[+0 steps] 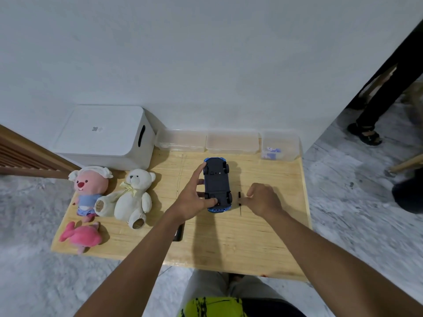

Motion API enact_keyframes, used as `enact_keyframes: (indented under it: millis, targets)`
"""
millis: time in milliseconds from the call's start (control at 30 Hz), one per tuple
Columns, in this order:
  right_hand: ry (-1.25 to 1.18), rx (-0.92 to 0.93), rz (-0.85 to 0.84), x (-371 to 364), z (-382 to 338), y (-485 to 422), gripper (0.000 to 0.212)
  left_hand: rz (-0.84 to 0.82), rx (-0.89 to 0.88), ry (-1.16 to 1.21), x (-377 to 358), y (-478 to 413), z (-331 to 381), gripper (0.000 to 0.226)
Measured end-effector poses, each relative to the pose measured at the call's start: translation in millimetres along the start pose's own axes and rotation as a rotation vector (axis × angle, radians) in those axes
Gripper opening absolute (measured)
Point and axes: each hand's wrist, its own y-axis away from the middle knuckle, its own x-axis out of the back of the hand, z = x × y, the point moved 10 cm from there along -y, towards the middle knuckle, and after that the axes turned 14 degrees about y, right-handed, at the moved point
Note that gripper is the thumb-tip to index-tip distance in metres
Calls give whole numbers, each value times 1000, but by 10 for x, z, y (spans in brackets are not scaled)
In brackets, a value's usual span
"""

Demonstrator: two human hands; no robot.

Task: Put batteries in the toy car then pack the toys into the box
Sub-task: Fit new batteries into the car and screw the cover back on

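The blue toy car [217, 184] lies upside down on the wooden table [229, 236], dark underside up. My left hand [194, 197] grips it from the left, index finger by the far wheel and thumb on the near end. A small black-handled screwdriver [239, 199] lies just right of the car. The fingertips of my right hand [263, 199] touch its handle; whether they grip it is unclear. A white lidded box [107, 133] stands at the back left. In front of it lie a pink beaver plush [89, 188], a white teddy bear [135, 195] and a pink dolphin plush [81, 236].
Three clear plastic containers line the back edge; the right one [279, 145] holds small blue-and-white items. A black flat object [179, 233] pokes out under my left forearm. Another person's legs and sandal [366, 133] stand on the floor at the right.
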Motion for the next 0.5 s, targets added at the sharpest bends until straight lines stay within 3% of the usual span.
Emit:
enact_keyframes:
  millis: [133, 367, 500]
  targets:
    - [-28, -24, 101, -116, -103, -37, 16, -7, -8, -16, 41, -35, 3, 109]
    - [-150, 19, 131, 17, -119, -100, 6, -28, -2, -9, 44, -73, 9, 107]
    - [-358, 129, 253, 602, -190, 11, 19, -49, 12, -32, 17, -60, -13, 107]
